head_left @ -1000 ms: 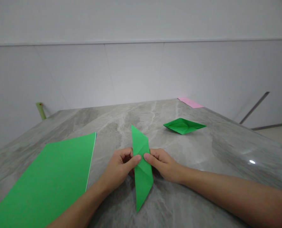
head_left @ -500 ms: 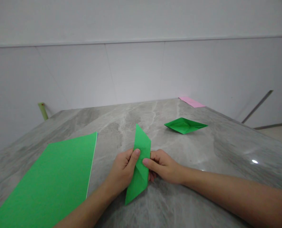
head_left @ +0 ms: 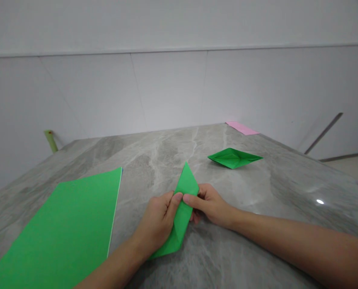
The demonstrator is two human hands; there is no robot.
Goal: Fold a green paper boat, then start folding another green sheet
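I hold a folded green paper piece, a long diamond shape, just above the grey marble table. My left hand pinches its left side with thumb and fingers closed on it. My right hand pinches the right side, thumb on top. The two thumbs almost meet at the paper's middle. The piece's far tip points up and away from me, and its near tip slants down to the left beneath my left hand.
A stack of flat green sheets lies at the left. A finished green paper boat sits farther off at the right. A pink sheet lies at the far corner. A green tube leans by the wall.
The folded piece has turned clockwise in my hands, its near tip swinging left and its far tip right. It looks shorter now, and both hands have shifted slightly right.
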